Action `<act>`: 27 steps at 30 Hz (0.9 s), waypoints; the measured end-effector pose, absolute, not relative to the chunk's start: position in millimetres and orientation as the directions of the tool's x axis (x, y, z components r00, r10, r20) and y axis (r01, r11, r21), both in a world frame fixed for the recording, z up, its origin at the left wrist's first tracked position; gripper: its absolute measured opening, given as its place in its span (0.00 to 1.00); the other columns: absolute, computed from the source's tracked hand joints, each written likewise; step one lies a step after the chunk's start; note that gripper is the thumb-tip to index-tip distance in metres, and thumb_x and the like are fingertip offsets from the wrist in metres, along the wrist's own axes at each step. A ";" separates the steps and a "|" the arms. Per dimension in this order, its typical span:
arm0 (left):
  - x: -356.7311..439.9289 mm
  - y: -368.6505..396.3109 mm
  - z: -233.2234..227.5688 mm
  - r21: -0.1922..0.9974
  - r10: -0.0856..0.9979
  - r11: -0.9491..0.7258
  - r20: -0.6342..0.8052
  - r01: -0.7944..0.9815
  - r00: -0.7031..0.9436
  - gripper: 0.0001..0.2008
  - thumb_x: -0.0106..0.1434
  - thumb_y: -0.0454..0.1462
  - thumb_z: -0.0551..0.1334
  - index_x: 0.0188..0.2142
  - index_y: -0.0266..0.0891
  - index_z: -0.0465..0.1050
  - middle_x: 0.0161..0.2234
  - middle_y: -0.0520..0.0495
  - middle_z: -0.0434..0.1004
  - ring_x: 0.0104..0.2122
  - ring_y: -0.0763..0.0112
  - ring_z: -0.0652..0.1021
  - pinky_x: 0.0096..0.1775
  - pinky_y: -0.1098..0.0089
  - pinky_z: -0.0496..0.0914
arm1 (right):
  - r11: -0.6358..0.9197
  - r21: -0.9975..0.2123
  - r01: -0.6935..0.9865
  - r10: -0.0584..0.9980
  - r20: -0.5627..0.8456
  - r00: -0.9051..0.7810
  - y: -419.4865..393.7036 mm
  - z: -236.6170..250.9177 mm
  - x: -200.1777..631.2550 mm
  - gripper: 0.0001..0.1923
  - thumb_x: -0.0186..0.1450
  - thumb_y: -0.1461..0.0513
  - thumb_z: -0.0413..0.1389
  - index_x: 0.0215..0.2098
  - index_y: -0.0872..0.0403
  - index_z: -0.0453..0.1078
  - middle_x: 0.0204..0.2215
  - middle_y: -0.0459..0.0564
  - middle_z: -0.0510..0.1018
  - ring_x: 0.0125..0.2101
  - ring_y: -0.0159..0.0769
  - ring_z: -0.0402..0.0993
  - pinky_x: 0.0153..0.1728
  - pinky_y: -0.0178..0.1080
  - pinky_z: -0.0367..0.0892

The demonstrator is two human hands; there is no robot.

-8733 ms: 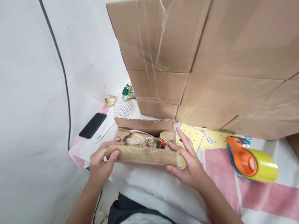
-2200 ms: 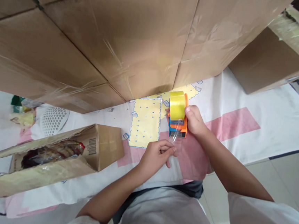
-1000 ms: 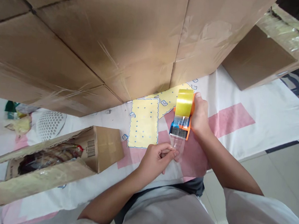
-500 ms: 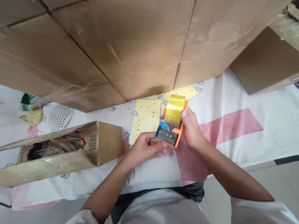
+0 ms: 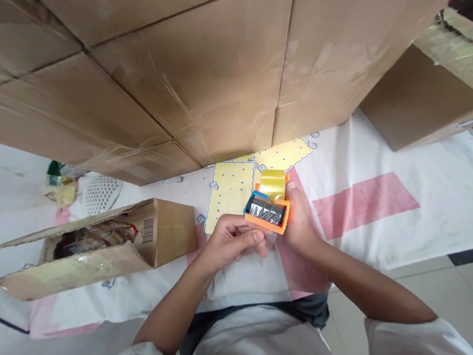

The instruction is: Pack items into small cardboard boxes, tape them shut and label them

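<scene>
My right hand [image 5: 300, 220] is closed around the right side of an orange and blue tape dispenser [image 5: 266, 223]. A roll of yellowish packing tape [image 5: 273, 184] sits in it, and a dark roller faces me. Just below the dispenser's front edge, my left hand [image 5: 231, 239] is closed, thumb and fingers pinching what looks like the clear loose end of the tape. Part of the right hand's fingers is hidden behind the dispenser. Both hands are held over a white cloth with pink and yellow patches [image 5: 235, 191].
Large taped cardboard boxes [image 5: 196, 69] form a wall in front of me. An open carton [image 5: 173, 233] with plastic-wrapped contents lies at left, near a white perforated object [image 5: 101, 194] and small green and yellow packets [image 5: 62, 191]. Another box [image 5: 419, 99] stands at right.
The dispenser has tipped so its orange front edge and dark roller face me more, and the tape roll sits lower in view. Both hands keep their hold; the camera view has shifted slightly.
</scene>
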State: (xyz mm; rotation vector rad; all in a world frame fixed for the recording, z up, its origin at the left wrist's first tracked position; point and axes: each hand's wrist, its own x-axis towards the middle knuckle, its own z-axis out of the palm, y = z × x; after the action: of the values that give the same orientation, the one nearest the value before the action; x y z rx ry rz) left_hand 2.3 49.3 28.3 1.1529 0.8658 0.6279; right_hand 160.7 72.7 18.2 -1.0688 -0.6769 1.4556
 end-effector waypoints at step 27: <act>-40.4 38.2 51.2 0.990 0.951 -0.003 0.047 -0.144 0.305 0.20 0.66 0.45 0.68 0.48 0.43 0.60 0.25 0.53 0.82 0.19 0.76 0.76 0.23 0.77 0.66 | 0.077 -0.755 0.651 0.981 -0.059 -0.185 24.7 58.7 268.5 0.17 0.70 0.51 0.56 0.49 0.50 0.80 0.46 0.51 0.86 0.48 0.48 0.83 0.49 0.46 0.76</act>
State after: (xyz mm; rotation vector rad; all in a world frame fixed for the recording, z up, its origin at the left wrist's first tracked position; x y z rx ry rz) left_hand -40.4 38.2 51.2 1.2549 0.8650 1.0589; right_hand 268.5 24.7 58.7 -1.6099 -1.8887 0.9211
